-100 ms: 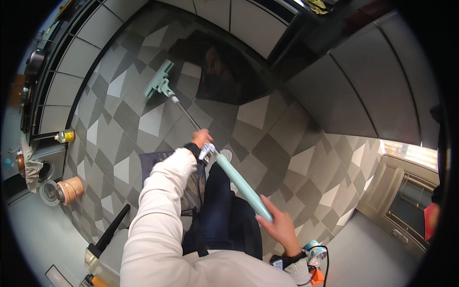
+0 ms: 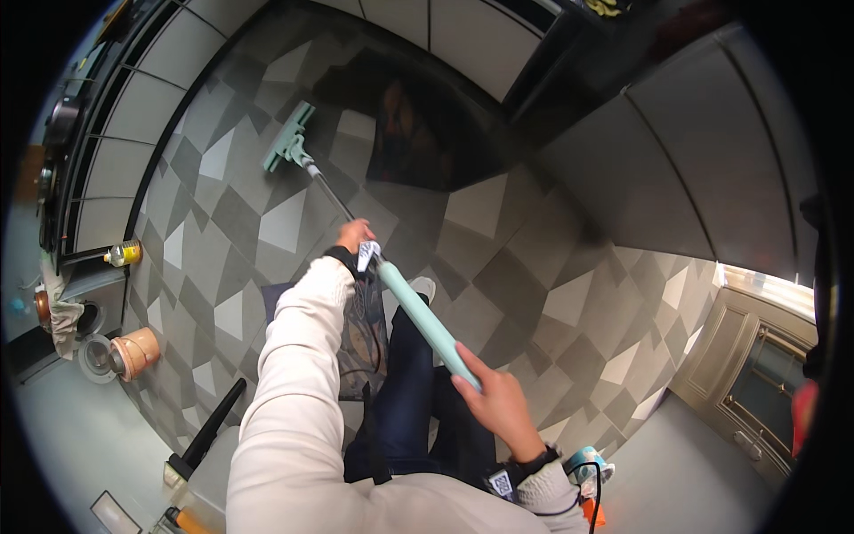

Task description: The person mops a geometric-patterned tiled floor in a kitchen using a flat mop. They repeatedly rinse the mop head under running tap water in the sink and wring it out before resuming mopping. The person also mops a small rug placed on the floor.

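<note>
A mint-green flat-headed mop slants across the view, from its wide head on the patterned tile floor to its thick handle near my body. My left hand is wrapped round the thin metal pole just beyond the green grip. Lower down, my right hand is closed on the top end of the handle. Some of the fingers are hidden behind the pole and grip. A dark mat lies to the right of the mop head.
Grey-white cabinets line the left and far sides, and tall dark panels stand at right. On the left are a yellow bottle, an open front-loading washer and a pinkish bucket. A panelled door is at lower right.
Both hands have shifted left and slightly forward with the mop. Its head has slid a little toward the far left.
</note>
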Motion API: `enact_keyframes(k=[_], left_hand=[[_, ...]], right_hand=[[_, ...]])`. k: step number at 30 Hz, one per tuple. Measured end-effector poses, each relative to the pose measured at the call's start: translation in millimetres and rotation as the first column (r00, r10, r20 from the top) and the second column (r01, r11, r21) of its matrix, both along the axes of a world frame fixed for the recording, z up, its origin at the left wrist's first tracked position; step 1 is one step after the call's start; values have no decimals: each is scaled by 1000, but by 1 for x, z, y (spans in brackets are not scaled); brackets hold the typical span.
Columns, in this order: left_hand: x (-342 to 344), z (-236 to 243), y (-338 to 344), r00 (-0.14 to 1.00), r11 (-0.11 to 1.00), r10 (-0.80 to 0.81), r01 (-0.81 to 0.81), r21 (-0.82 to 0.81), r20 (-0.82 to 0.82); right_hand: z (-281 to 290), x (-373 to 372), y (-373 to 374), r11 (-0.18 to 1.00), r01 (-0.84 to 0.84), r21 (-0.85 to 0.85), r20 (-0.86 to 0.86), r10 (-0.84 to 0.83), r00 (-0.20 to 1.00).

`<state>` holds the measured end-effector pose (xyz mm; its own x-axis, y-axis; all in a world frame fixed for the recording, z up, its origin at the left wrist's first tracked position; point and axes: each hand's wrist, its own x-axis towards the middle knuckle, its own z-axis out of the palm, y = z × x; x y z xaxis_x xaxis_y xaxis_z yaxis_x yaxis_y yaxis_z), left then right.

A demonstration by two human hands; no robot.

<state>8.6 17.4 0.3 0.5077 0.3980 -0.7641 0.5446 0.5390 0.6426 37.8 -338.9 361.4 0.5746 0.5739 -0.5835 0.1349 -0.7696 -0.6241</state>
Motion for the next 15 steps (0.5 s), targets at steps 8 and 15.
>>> enact_keyframes(k=[8,15], left_hand=[[14,24,-116,930,954,196,-106,282,-312],[-74,-7,-393,251,-264,-580,843,470,-775]], right_hand=[[-36,-9,-72,996,79,-30,-138,-83,987],[-23,-63,-339,970,155,-189,-111,-177,978]])
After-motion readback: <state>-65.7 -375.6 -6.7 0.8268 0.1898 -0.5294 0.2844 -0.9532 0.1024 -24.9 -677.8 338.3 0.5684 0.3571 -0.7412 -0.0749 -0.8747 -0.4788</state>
